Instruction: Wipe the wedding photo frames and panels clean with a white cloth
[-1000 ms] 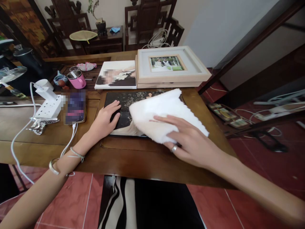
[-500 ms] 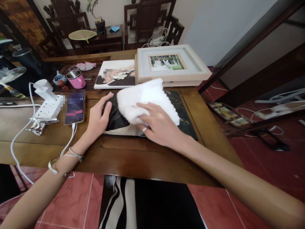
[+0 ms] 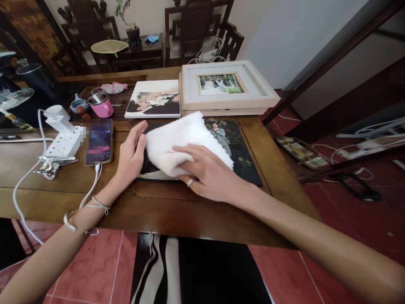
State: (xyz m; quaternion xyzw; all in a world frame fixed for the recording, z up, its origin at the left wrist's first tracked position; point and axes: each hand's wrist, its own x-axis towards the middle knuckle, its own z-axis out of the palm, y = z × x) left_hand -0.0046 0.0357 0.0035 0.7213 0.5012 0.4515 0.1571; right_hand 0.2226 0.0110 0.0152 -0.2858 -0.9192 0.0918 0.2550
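Note:
A dark photo panel [image 3: 242, 156] lies flat on the wooden table, showing a figure in a grey suit. Much of its surface is covered by a white fluffy cloth [image 3: 186, 137]. My right hand [image 3: 211, 171], with a ring on one finger, presses on the cloth and grips its folded near edge. At the panel's left edge rests my left hand [image 3: 131, 150], its fingers stretched out and the thumb apart. Whether the left fingertips touch the cloth's left side, I cannot tell.
Behind the panel are a white photo block [image 3: 155, 99] and a pale wooden picture frame [image 3: 228, 86]. To the left lie a charging phone [image 3: 99, 141], a white power strip [image 3: 65, 141] and a pink mug [image 3: 101, 105]. The wooden table [image 3: 202, 211] ends close to my body.
My right hand has slid the cloth slightly left and toward me. More of the suited figure on the panel now shows. My left hand stays at the left edge.

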